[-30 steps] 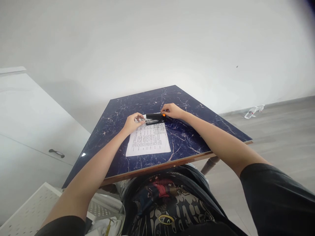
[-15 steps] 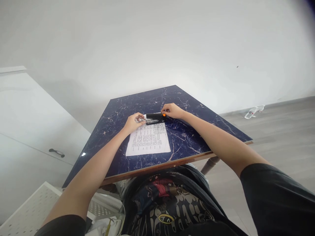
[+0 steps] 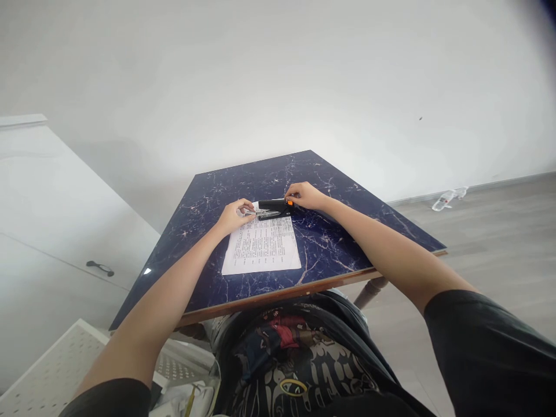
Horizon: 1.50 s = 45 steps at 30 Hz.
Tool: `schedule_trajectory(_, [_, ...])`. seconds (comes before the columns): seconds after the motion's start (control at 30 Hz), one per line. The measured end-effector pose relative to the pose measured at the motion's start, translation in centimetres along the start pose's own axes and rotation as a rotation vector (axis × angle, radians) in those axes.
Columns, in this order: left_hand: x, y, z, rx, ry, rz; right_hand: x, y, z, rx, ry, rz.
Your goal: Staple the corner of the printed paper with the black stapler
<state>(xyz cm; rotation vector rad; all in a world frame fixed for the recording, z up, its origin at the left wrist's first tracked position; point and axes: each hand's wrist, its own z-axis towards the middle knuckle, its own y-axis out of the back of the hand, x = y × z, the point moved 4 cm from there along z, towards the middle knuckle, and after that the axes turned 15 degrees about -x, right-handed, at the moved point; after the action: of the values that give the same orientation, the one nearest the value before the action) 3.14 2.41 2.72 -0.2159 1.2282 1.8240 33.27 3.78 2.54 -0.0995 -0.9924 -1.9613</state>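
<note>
Black stapler [image 3: 271, 205] over paper's [image 3: 260, 255] far end, on surface [image 3: 204, 200]. Left hand [image 3: 234, 219]: fingers narrow at front, grip unclear. Right hand [image 3: 304, 196]: fingers pinching orange-marked end. Probably stiff, lightish; hold by body.

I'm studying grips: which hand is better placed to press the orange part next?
Probably the right hand: it is at the orange part of the stapler; the left hand is at the other end.
</note>
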Motion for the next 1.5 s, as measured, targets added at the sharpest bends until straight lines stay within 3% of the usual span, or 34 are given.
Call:
schedule_trajectory(1.03, [-0.28, -0.02, 0.05, -0.016, -0.029, -0.048, -0.33, -0.12, -0.01, 0.008, 0.0, 0.002])
schedule_trajectory(1.5, [0.32, 0.44, 0.11, 0.01, -0.075, 0.043, -0.22, -0.05, 0.06, 0.009, -0.006, 0.002])
